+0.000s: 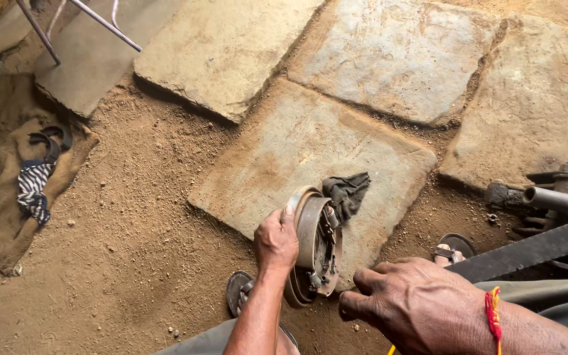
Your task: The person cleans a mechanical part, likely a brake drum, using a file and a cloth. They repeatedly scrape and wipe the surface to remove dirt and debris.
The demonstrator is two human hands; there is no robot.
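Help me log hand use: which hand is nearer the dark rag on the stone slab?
Left. The left hand grips the round metal drum part just beside the dark rag; the right hand sits lower right, farther off.

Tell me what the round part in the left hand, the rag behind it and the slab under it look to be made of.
Round drum-like part, stood on edge in the left hand: metal, judging by its dull grey-brown, rusty, dusty sheen and thin rims. Rag: dark woven cloth, soft and crumpled. Slab: rough grey stone, uneven at the edges and dusted with sand.
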